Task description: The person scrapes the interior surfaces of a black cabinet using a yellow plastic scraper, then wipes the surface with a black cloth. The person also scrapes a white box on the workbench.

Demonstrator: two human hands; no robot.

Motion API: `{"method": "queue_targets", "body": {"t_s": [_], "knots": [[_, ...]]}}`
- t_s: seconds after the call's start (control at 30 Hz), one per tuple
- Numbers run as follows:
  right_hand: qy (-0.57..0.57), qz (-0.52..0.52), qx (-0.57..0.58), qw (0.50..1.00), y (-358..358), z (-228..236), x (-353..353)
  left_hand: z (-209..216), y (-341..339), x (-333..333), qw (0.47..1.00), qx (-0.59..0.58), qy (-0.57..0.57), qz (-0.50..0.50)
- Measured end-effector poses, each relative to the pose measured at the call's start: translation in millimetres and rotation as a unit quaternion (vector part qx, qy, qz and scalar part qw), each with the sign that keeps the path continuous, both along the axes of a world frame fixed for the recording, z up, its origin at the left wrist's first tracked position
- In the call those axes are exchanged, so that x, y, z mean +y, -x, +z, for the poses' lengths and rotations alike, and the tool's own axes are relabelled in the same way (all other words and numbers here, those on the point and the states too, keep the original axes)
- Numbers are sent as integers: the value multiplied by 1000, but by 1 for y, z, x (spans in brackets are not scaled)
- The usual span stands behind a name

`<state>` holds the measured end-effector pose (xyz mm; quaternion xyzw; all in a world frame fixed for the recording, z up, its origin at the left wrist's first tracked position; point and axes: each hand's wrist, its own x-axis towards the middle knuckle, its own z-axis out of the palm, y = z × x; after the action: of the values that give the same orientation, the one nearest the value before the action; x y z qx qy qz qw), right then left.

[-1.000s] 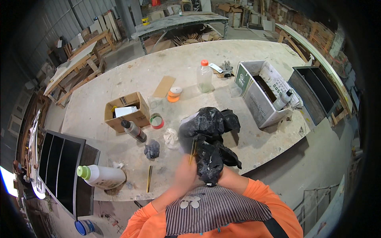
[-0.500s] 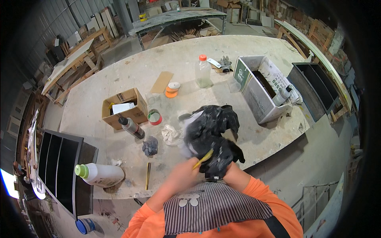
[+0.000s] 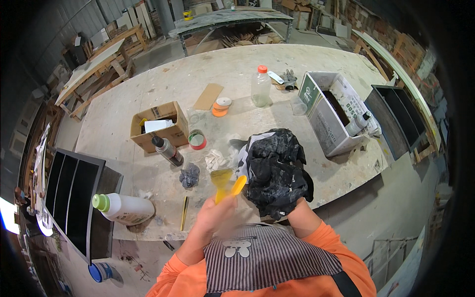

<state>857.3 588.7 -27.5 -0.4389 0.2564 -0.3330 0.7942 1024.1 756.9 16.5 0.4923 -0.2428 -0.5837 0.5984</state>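
Observation:
My left hand [image 3: 216,212] is closed round a yellow scraper [image 3: 221,179] with a wide, flat blade, and a second yellow tool [image 3: 239,184] with a rounded, spoon-like end sticks up beside it. Both point away from me above the near part of the table. My right hand [image 3: 301,204] reaches under a crumpled black plastic bag [image 3: 277,173] smeared with white; its fingers are hidden there. White material shows along the bag's left side. Left of the bag lies a crumpled white cloth [image 3: 216,160], and a grey plastic wad [image 3: 189,175] sits nearer my left hand.
The pale worktable [image 3: 163,94] carries a small cardboard box [image 3: 158,129], spray can [image 3: 168,151], red-rimmed tin [image 3: 197,140], orange-capped bottle [image 3: 261,89] and large white carton [image 3: 321,123]. At the left stands a green-capped jug [image 3: 126,209]. Black shelf units [image 3: 71,203] flank the table.
My left hand has moved left, away from the black bag, and its yellow tools now point upward. The bag has shifted slightly right and sits flatter over my right hand.

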Motion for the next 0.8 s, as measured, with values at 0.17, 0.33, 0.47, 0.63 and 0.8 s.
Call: {"method": "queue_targets", "body": {"t_s": [0.17,0.33,0.47,0.63,0.8], "knots": [[6,19,5,1000,-4,2,-1,-5,6,-4,997,-74,-28,17],[12,35,12,999,-6,2,2,-8,8,-5,995,-101,-19,8],[10,32,15,999,-4,4,-4,-1,6,-6,992,-109,-58,-32],[4,7,17,1000,-3,7,-16,0,5,-11,966,-133,-187,-120],[14,46,51,998,-25,-10,31,-20,14,-16,921,-335,36,-197]]}}
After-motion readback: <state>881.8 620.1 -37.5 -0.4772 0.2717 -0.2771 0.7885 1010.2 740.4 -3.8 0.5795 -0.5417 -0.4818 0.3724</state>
